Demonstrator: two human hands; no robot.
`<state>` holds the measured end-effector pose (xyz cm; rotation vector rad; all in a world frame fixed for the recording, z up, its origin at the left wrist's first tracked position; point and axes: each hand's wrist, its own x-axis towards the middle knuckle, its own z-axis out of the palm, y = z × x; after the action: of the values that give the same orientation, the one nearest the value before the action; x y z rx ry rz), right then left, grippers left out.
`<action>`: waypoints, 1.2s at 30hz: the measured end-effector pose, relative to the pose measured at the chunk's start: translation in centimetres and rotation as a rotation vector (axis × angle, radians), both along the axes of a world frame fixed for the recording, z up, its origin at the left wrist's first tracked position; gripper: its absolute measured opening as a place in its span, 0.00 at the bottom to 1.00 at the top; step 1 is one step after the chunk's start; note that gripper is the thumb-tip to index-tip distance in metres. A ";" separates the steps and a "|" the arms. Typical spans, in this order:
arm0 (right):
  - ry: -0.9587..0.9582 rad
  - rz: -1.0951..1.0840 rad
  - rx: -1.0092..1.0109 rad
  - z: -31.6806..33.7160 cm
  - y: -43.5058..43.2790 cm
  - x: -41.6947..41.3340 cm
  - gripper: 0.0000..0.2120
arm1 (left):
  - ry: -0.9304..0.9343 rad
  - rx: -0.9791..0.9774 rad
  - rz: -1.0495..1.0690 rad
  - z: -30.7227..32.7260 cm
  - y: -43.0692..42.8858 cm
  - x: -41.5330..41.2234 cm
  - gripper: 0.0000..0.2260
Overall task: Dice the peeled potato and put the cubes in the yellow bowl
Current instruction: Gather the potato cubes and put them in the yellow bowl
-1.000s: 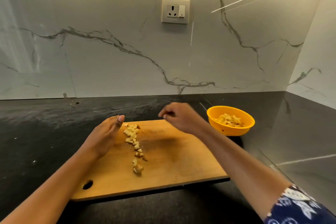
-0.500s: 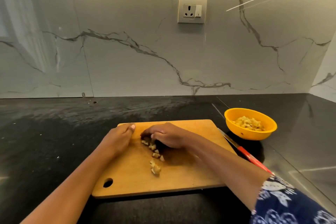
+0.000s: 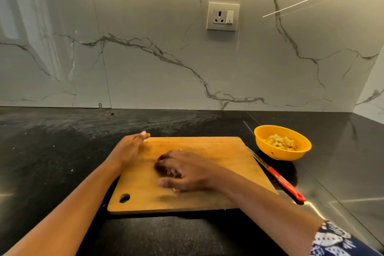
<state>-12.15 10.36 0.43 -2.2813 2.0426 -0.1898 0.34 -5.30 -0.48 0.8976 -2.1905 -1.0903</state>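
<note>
The right hand [image 3: 182,170] curls around the remaining cubes [image 3: 173,171] mid-board [image 3: 218,151]. The left hand [image 3: 129,147] lies flat and empty at its far left edge. Best cup them tightly, then lift clear over the knife [image 3: 278,178] to the bowl [image 3: 278,155] on the right.

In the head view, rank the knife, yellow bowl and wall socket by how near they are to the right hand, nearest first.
From the right hand:
1. Knife, lying on the counter just off the cutting board's right edge.
2. Yellow bowl, beyond the knife, to the back right.
3. Wall socket, mounted high at the back.
</note>
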 end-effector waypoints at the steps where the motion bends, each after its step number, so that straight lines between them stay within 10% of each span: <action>1: 0.074 -0.003 -0.035 -0.5 0.1 0.5 0.30 | -0.027 0.001 -0.017 -0.1 0.1 0.1 0.19; 9: 0.034 0.018 -0.338 -1.4 2.1 -1.6 0.11 | -0.313 -0.101 -0.074 -1.1 0.3 0.1 0.22; 14: -0.747 -0.300 -0.334 0.1 3.9 -3.6 0.11 | -0.328 -0.113 -0.132 -0.7 1.0 -0.3 0.23; 21: -0.526 -0.375 -0.022 0.1 3.8 -2.6 0.19 | -0.493 -0.276 -0.287 -0.3 3.8 -0.6 0.24; 27: -0.842 -0.400 -0.066 0.1 6.0 -3.1 0.18 | -0.411 -0.067 -0.378 0.3 5.9 1.1 0.45; 31: -1.145 -0.704 -0.270 -0.3 6.0 -2.7 0.18 | -0.244 0.207 -0.152 1.0 6.9 0.7 0.40; 36: -1.116 -0.811 -0.351 0.2 4.0 1.6 0.25 | -0.267 0.050 -0.076 1.4 11.7 -2.6 0.33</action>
<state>-10.54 14.40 0.62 -0.7984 2.0722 -1.5114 -2.22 6.39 0.87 1.0415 -2.4407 -1.1200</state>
